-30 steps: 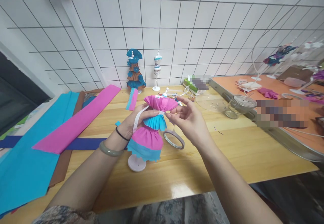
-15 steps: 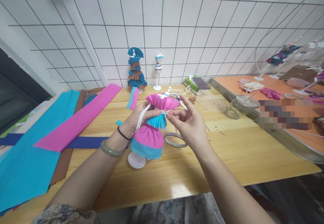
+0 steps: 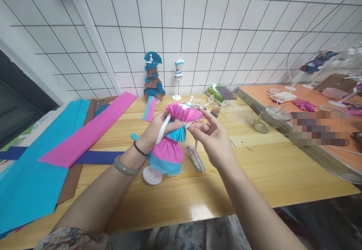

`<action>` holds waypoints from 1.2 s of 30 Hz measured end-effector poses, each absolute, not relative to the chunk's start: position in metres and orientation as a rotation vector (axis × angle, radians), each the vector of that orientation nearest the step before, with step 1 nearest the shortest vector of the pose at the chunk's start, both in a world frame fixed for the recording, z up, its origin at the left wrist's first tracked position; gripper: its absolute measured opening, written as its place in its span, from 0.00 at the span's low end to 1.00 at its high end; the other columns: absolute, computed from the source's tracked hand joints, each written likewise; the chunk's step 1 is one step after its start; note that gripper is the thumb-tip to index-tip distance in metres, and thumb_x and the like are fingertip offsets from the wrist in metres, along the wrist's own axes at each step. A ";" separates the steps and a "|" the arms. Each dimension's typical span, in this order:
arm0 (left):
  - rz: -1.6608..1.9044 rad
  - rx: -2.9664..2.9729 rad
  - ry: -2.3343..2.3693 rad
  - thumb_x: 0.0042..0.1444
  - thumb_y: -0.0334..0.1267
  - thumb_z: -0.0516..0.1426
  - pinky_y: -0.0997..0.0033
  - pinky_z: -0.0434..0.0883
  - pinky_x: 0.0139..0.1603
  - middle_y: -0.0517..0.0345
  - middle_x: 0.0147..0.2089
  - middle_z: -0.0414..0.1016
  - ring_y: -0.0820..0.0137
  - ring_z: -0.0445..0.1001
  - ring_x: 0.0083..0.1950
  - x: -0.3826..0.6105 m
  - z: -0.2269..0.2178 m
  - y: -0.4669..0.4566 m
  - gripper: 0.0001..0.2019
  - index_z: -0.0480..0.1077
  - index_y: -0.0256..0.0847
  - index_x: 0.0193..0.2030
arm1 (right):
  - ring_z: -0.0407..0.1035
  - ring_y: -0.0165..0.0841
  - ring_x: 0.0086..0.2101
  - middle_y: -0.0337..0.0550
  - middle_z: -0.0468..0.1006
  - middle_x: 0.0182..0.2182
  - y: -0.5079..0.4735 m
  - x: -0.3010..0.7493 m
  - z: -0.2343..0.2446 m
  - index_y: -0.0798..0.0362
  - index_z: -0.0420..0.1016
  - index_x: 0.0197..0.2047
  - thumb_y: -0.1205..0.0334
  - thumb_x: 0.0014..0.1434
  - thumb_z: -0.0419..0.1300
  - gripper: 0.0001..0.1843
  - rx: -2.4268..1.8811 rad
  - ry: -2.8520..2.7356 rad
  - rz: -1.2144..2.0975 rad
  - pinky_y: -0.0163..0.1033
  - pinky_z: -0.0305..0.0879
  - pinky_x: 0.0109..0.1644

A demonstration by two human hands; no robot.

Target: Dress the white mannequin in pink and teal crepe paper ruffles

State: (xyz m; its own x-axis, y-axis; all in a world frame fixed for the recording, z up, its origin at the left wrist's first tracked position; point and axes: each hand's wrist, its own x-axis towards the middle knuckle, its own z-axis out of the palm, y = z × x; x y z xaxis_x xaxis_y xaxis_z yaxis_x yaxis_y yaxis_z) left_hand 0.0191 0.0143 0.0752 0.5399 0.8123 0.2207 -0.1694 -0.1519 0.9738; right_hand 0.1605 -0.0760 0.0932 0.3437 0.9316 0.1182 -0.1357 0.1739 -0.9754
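Note:
A small dress-form stand wears a pink and blue crepe-paper dress (image 3: 169,149), tilted over the table, its round white base (image 3: 152,175) at lower left. My left hand (image 3: 161,128) grips it at the waist, thumb pressed on the blue pleats. A white strip (image 3: 163,130) loops from that hand. Between its thumb and fingers, my right hand (image 3: 208,135) pinches the end of a narrow white tape at the dress's waist. From that hand the tape runs down to its roll (image 3: 195,158), which is tipped on its edge above the table.
Folded blue crepe paper (image 3: 36,178) and a pink strip (image 3: 90,129) cover the left side. A dressed form (image 3: 154,77) and a barer one (image 3: 178,77) stand by the wall. At right are a clear jar (image 3: 273,117) and an orange tray (image 3: 313,91).
The tape roll has swung from lying nearly flat to standing on edge, slightly right. Both hands have stayed at the dress's waist with only slight movement.

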 end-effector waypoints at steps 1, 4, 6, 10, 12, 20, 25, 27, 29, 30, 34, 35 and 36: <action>0.950 1.491 0.592 0.45 0.41 0.65 0.69 0.69 0.40 0.59 0.35 0.72 0.70 0.71 0.36 0.019 0.075 0.015 0.19 0.69 0.38 0.43 | 0.72 0.33 0.31 0.37 0.76 0.25 -0.076 0.160 0.093 0.56 0.56 0.62 0.60 0.44 0.68 0.44 -1.132 -0.915 0.920 0.43 0.69 0.39; 0.961 1.509 0.612 0.45 0.41 0.65 0.71 0.68 0.38 0.60 0.34 0.70 0.72 0.70 0.34 0.019 0.076 0.014 0.18 0.69 0.38 0.41 | 0.71 0.34 0.30 0.36 0.74 0.24 -0.076 0.160 0.093 0.56 0.56 0.62 0.59 0.44 0.69 0.44 -1.137 -0.930 0.917 0.42 0.69 0.36; 0.963 1.520 0.614 0.45 0.41 0.65 0.71 0.68 0.38 0.59 0.34 0.71 0.71 0.70 0.35 0.019 0.078 0.013 0.18 0.69 0.38 0.42 | 0.71 0.33 0.29 0.37 0.74 0.26 -0.076 0.161 0.093 0.55 0.55 0.62 0.59 0.43 0.69 0.45 -1.146 -0.940 0.924 0.40 0.68 0.33; 0.955 1.504 0.600 0.45 0.41 0.65 0.69 0.68 0.40 0.58 0.35 0.71 0.70 0.70 0.37 0.019 0.079 0.013 0.20 0.69 0.38 0.44 | 0.70 0.31 0.30 0.39 0.74 0.31 -0.076 0.162 0.091 0.53 0.56 0.62 0.59 0.42 0.69 0.45 -1.156 -0.939 0.929 0.37 0.65 0.30; 0.955 1.471 0.601 0.43 0.41 0.66 0.70 0.68 0.39 0.60 0.34 0.70 0.71 0.70 0.35 0.020 0.077 0.015 0.19 0.69 0.38 0.42 | 0.70 0.31 0.31 0.39 0.75 0.31 -0.076 0.162 0.090 0.54 0.56 0.63 0.60 0.43 0.69 0.45 -1.125 -0.947 0.956 0.37 0.66 0.32; 0.947 1.411 0.574 0.39 0.38 0.67 0.71 0.68 0.37 0.62 0.31 0.70 0.73 0.69 0.33 0.021 0.074 0.018 0.19 0.69 0.38 0.39 | 0.71 0.31 0.30 0.38 0.78 0.29 -0.077 0.162 0.092 0.57 0.47 0.67 0.61 0.42 0.69 0.53 -1.124 -0.889 0.996 0.41 0.67 0.37; 0.940 1.414 0.566 0.41 0.38 0.66 0.72 0.68 0.38 0.61 0.33 0.71 0.73 0.70 0.34 0.021 0.073 0.019 0.19 0.69 0.37 0.40 | 0.72 0.33 0.32 0.43 0.80 0.32 -0.078 0.161 0.095 0.59 0.46 0.67 0.63 0.41 0.69 0.55 -1.135 -0.854 1.037 0.40 0.67 0.37; 0.932 1.407 0.569 0.41 0.39 0.66 0.72 0.68 0.37 0.60 0.33 0.71 0.73 0.70 0.34 0.021 0.073 0.019 0.19 0.69 0.37 0.40 | 0.72 0.33 0.32 0.43 0.80 0.32 -0.079 0.160 0.096 0.58 0.45 0.68 0.63 0.41 0.69 0.55 -1.126 -0.854 1.048 0.41 0.67 0.37; 0.927 1.401 0.568 0.40 0.38 0.67 0.72 0.69 0.38 0.61 0.33 0.71 0.72 0.70 0.34 0.021 0.073 0.019 0.20 0.69 0.38 0.40 | 0.72 0.34 0.32 0.42 0.80 0.32 -0.079 0.159 0.096 0.56 0.44 0.68 0.63 0.42 0.68 0.55 -1.125 -0.862 1.048 0.41 0.67 0.36; 0.927 1.400 0.569 0.39 0.38 0.67 0.71 0.69 0.38 0.61 0.33 0.71 0.72 0.71 0.34 0.021 0.073 0.019 0.20 0.69 0.38 0.41 | 0.72 0.34 0.32 0.41 0.80 0.32 -0.079 0.159 0.096 0.56 0.43 0.68 0.63 0.42 0.68 0.55 -1.125 -0.870 1.044 0.42 0.67 0.37; 0.932 1.410 0.576 0.39 0.37 0.67 0.71 0.69 0.38 0.60 0.33 0.72 0.71 0.71 0.35 0.021 0.072 0.020 0.20 0.69 0.38 0.40 | 0.72 0.33 0.34 0.41 0.81 0.32 -0.079 0.160 0.096 0.56 0.40 0.69 0.63 0.43 0.67 0.56 -1.132 -0.905 1.034 0.41 0.67 0.38; 0.931 1.411 0.576 0.39 0.38 0.67 0.70 0.69 0.38 0.60 0.33 0.72 0.71 0.71 0.35 0.021 0.072 0.020 0.20 0.69 0.38 0.40 | 0.72 0.34 0.34 0.42 0.81 0.32 -0.078 0.160 0.096 0.57 0.40 0.69 0.63 0.42 0.67 0.57 -1.135 -0.901 1.034 0.41 0.66 0.38; 0.930 1.411 0.575 0.40 0.38 0.67 0.70 0.69 0.39 0.60 0.33 0.72 0.71 0.71 0.35 0.021 0.071 0.020 0.20 0.69 0.38 0.41 | 0.72 0.34 0.35 0.42 0.81 0.33 -0.078 0.161 0.095 0.58 0.40 0.69 0.63 0.42 0.67 0.57 -1.139 -0.890 1.036 0.40 0.66 0.38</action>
